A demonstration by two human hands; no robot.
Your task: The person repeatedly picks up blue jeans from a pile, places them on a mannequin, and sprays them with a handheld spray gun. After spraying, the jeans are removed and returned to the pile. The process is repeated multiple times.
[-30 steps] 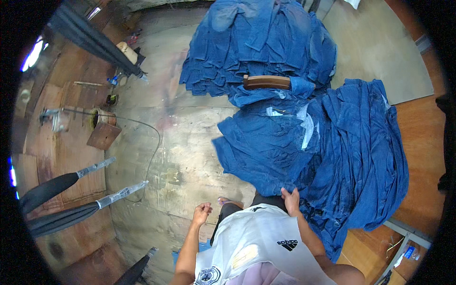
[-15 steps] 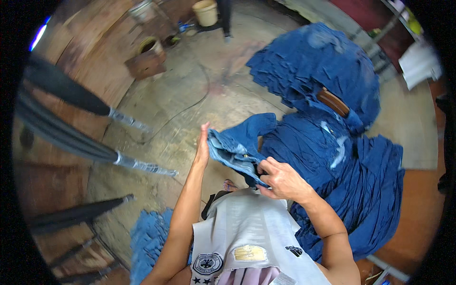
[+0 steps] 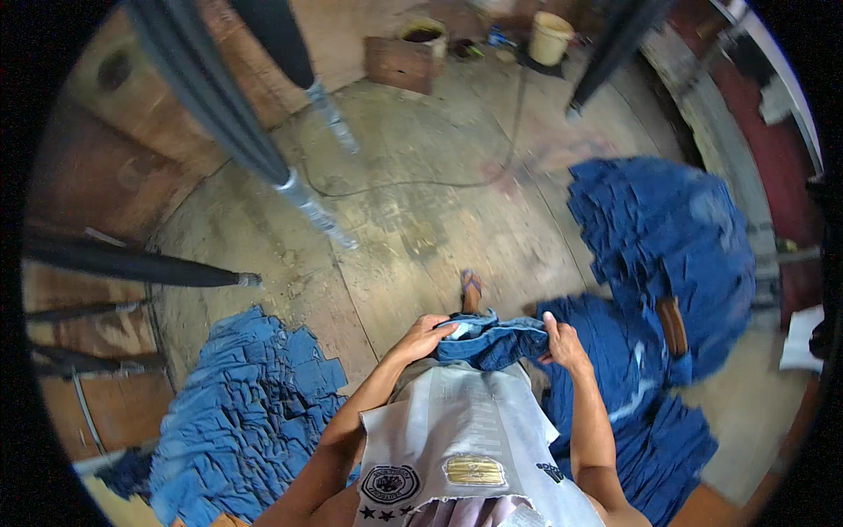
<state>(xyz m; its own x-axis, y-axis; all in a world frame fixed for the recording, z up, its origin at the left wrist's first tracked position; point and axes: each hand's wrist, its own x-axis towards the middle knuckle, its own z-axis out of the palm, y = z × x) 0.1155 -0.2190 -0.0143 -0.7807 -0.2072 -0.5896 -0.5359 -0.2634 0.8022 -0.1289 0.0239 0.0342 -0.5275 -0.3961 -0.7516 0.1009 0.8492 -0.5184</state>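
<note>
A pair of blue jeans is stretched by its waistband in front of my waist, the paler inside of the band showing. At the left end of the band my left hand is closed on the cloth. My right hand grips the other end, thumb up along the edge. The lower part of the garment is hidden against my body. Beside my right hand lies a heap of dark blue denim that spreads away to the far right. On my left, a pile of lighter blue denim lies in overlapping layers.
Black padded poles with clear-wrapped tips reach in from the left. A brown wooden piece sits among the dark denim. Farther off are a cream bucket, a brown box and a cable on the floor. My sandalled foot shows ahead.
My view has swung left, bringing the lighter pile into fuller sight. The jeans have come close to my waist, and both hands now hold the waistband's ends; my left hand was flatter before.
</note>
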